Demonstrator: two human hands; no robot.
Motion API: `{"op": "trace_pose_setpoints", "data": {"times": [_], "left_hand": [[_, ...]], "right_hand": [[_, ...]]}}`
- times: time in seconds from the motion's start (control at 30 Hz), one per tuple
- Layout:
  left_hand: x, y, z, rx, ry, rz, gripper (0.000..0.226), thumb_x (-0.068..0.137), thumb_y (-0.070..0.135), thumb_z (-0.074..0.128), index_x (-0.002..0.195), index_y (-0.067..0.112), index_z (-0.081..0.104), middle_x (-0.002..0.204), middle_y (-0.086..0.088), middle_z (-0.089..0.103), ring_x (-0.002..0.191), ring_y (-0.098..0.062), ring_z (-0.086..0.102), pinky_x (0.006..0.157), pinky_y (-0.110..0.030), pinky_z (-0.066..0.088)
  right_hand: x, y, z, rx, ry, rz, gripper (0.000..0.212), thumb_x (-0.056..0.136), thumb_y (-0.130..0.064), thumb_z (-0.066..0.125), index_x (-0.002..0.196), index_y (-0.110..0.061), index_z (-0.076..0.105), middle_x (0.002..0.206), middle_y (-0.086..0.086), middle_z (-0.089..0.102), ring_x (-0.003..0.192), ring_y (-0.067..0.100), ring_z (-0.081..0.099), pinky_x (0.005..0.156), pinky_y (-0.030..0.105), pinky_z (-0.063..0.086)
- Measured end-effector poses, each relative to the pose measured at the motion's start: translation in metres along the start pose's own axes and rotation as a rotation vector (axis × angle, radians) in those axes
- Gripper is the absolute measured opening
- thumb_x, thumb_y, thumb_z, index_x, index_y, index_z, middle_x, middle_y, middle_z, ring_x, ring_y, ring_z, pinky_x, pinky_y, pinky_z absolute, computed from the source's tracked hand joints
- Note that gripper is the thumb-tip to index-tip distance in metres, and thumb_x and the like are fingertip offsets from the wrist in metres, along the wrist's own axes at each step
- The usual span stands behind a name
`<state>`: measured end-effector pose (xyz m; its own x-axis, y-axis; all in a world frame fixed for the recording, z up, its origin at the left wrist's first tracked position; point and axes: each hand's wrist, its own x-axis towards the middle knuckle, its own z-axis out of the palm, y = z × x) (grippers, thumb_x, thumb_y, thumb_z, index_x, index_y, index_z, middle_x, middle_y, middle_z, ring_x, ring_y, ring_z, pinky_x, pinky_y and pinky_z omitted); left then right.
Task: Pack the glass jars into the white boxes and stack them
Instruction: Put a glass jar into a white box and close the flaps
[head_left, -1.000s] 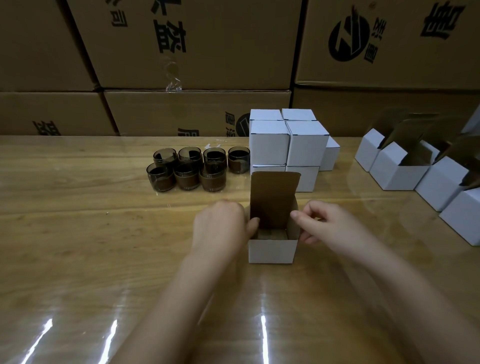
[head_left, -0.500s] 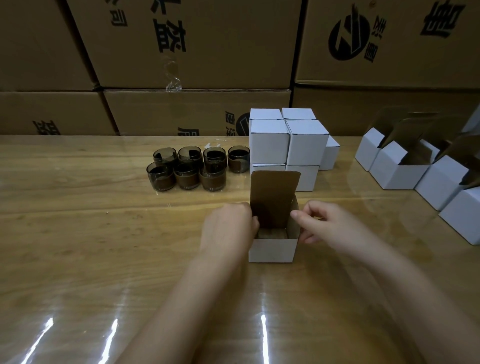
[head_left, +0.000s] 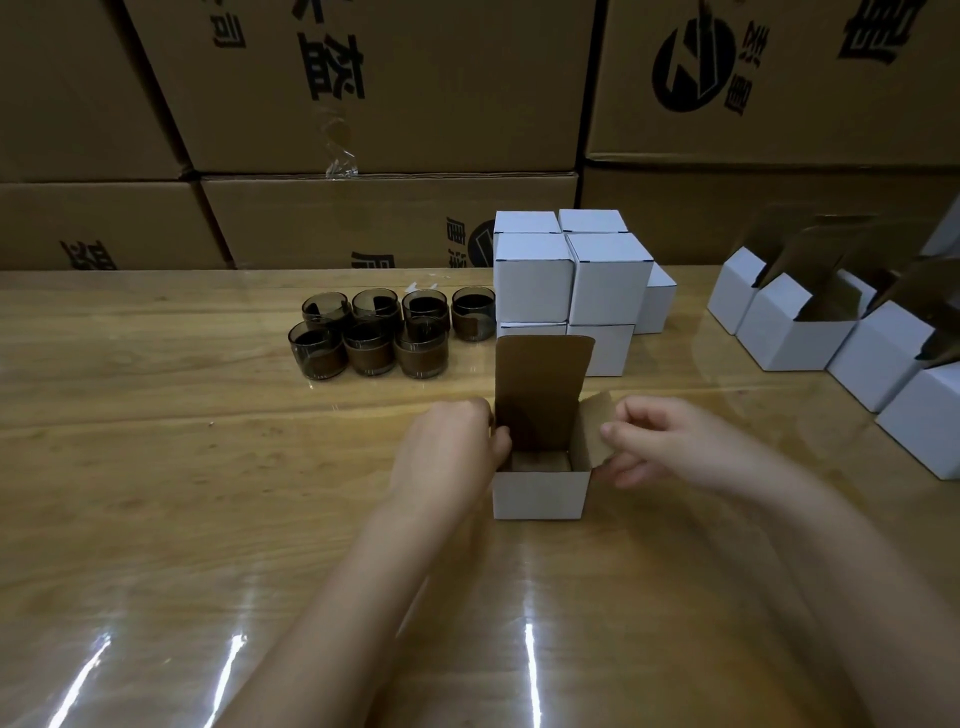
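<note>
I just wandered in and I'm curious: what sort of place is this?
Most likely a packing bench in a warehouse or small workshop. Big printed brown cartons are stacked behind the wooden table, closed white boxes are piled up, and glass jars wait unpacked.

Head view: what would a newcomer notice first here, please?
An open white box stands at centre, lid flap up, the left hand and right hand holding its sides. Behind it rises a stack of closed white boxes, with dark glass jars clustered to that stack's left.
</note>
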<state>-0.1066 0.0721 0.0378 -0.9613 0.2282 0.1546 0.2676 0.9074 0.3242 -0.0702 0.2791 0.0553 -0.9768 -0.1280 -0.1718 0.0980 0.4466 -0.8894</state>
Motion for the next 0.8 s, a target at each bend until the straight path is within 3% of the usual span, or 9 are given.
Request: {"op": "trace_pose_setpoints", "data": {"times": [0.1, 0.2, 0.3, 0.43, 0.53, 0.67, 0.8], "left_hand": [[0.001, 0.0, 0.0, 0.005, 0.002, -0.003, 0.027, 0.094, 0.035, 0.053, 0.1, 0.012, 0.065, 0.082, -0.005, 0.068, 0.076, -0.023, 0.066, 0.067, -0.039, 0.056], [0.001, 0.0, 0.001, 0.017, 0.012, 0.0, 0.027, 0.094, 0.035, 0.053, 0.099, 0.012, 0.065, 0.082, -0.005, 0.068, 0.075, -0.023, 0.066, 0.065, -0.038, 0.055], [0.0, 0.0, 0.001, 0.03, 0.018, -0.001, 0.026, 0.094, 0.035, 0.052, 0.099, 0.012, 0.064, 0.081, -0.004, 0.067, 0.074, -0.022, 0.066, 0.064, -0.037, 0.055], [0.0, 0.0, 0.001, 0.036, 0.019, -0.008, 0.026, 0.094, 0.035, 0.052, 0.098, 0.013, 0.064, 0.08, -0.004, 0.067, 0.074, -0.022, 0.065, 0.062, -0.036, 0.054], [0.001, 0.001, 0.002, 0.049, 0.017, -0.012, 0.025, 0.095, 0.035, 0.052, 0.099, 0.013, 0.064, 0.08, -0.003, 0.066, 0.073, -0.021, 0.064, 0.059, -0.033, 0.053], [0.001, 0.002, 0.002, 0.064, 0.027, -0.026, 0.023, 0.095, 0.035, 0.051, 0.099, 0.015, 0.063, 0.079, -0.001, 0.063, 0.069, -0.019, 0.058, 0.047, -0.027, 0.039], [0.0, 0.001, 0.002, 0.05, 0.033, -0.017, 0.024, 0.095, 0.034, 0.052, 0.097, 0.013, 0.063, 0.08, -0.003, 0.065, 0.072, -0.023, 0.061, 0.05, -0.028, 0.037]], "right_hand": [[0.002, 0.007, -0.007, -0.021, -0.043, 0.073, 0.025, 0.089, -0.027, 0.062, 0.088, -0.003, 0.055, 0.081, 0.005, 0.068, 0.075, 0.008, 0.071, 0.058, 0.016, 0.053], [0.004, 0.012, -0.009, -0.143, 0.048, 0.106, 0.039, 0.075, -0.039, 0.071, 0.092, -0.008, 0.055, 0.08, 0.002, 0.063, 0.065, 0.01, 0.065, 0.056, 0.019, 0.05], [0.004, 0.014, -0.006, -0.292, 0.167, -0.015, 0.035, 0.075, -0.039, 0.073, 0.079, -0.015, 0.049, 0.069, -0.002, 0.051, 0.061, 0.012, 0.046, 0.058, 0.027, 0.041], [0.005, 0.013, 0.007, -0.34, 0.233, -0.199, 0.028, 0.085, -0.03, 0.065, 0.077, -0.011, 0.047, 0.066, -0.001, 0.051, 0.06, 0.01, 0.045, 0.059, 0.03, 0.041], [0.005, 0.015, 0.017, -0.41, 0.259, -0.22, 0.028, 0.087, -0.04, 0.059, 0.076, -0.018, 0.045, 0.064, -0.004, 0.048, 0.057, 0.009, 0.042, 0.056, 0.026, 0.038], [0.007, 0.019, 0.028, -0.359, 0.278, -0.169, 0.043, 0.08, -0.055, 0.055, 0.078, -0.013, 0.046, 0.062, -0.005, 0.046, 0.055, 0.009, 0.041, 0.056, 0.029, 0.038], [0.012, 0.025, 0.034, -0.191, 0.26, -0.12, 0.031, 0.088, -0.04, 0.057, 0.076, -0.015, 0.043, 0.062, -0.005, 0.044, 0.052, 0.003, 0.039, 0.055, 0.024, 0.038]]}}
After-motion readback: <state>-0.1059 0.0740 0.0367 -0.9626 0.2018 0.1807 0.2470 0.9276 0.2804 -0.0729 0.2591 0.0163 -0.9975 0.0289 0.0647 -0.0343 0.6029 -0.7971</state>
